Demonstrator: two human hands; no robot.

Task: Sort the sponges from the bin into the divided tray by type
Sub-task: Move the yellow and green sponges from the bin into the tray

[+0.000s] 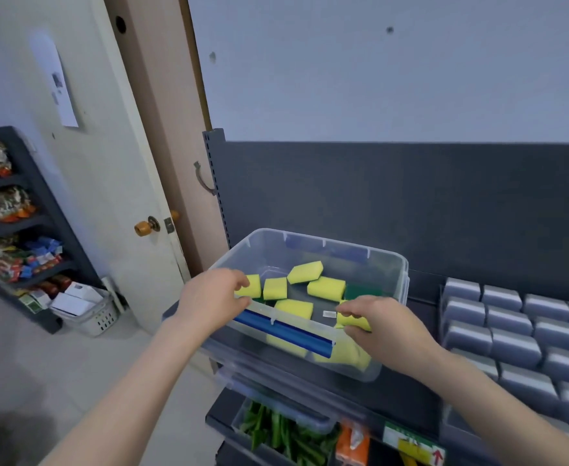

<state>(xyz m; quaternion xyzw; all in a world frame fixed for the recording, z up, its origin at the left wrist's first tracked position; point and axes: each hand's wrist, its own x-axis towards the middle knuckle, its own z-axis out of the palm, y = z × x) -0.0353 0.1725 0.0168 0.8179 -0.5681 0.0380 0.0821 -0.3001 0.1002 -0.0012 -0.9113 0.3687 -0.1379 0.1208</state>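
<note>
1. I see my left hand point(212, 297) curled over the near-left rim of the clear bin point(390, 264), thumb below and fingers on top.
2. My right hand point(380, 322) pinches a yellow sponge point(352, 320) at the bin's near-right side.
3. Other yellow sponges point(326, 288) and a green sponge point(362, 290) lie loose on the bin floor.
4. The grey divided tray point(511, 331) sits just right of the bin on the dark shelf point(422, 314).

One bin point(343, 252). Yellow sponge point(326, 288): six show from above — further yellow blurs through the front wall, uncountable. Green sponge point(363, 291): one. One tray point(498, 297) — its cells run off-frame, uncounted. Two hands: left hand point(212, 294), right hand point(380, 321).
</note>
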